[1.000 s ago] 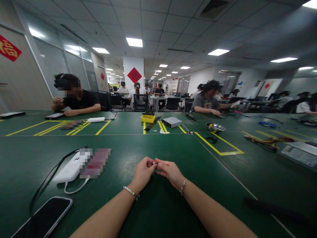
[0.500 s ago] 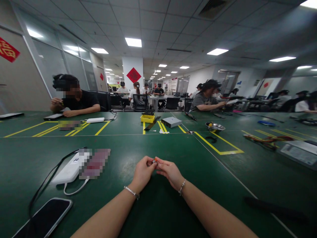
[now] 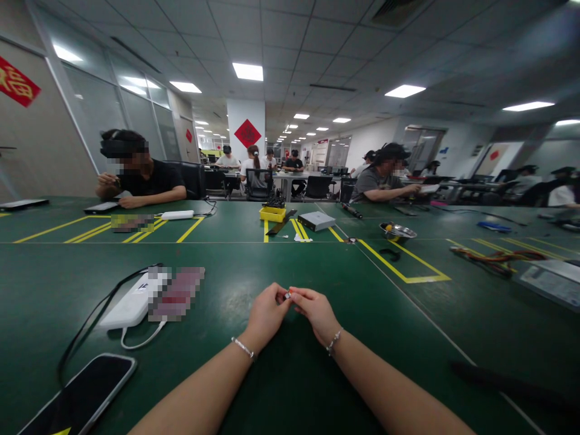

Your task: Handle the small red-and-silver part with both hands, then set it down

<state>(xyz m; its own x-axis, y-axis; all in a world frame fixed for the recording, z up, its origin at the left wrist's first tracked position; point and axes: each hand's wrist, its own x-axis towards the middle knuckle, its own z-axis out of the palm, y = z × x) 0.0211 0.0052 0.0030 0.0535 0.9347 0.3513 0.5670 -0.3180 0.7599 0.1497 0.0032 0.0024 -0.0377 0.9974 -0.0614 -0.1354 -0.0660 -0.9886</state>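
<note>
Between the fingertips of both hands sits a tiny object, pale silver with some orange; most of it is covered and its kind cannot be made out. My left hand pinches it from the left with thumb and forefinger. From the other side my right hand closes thumb and fingertips on it, touching the left fingers. Both hands are held over the green table, and each wrist wears a silvery bracelet.
To the left lie a white power bank with a cable and a smartphone. Farther back are a yellow bin, a grey box and a metal bowl. A dark strap-like thing lies right. A co-worker sits across.
The camera view has shifted slightly. My fingers have turned the tiny object a little, so its silver part shows more and less orange is visible. Both hands keep their pinch.
</note>
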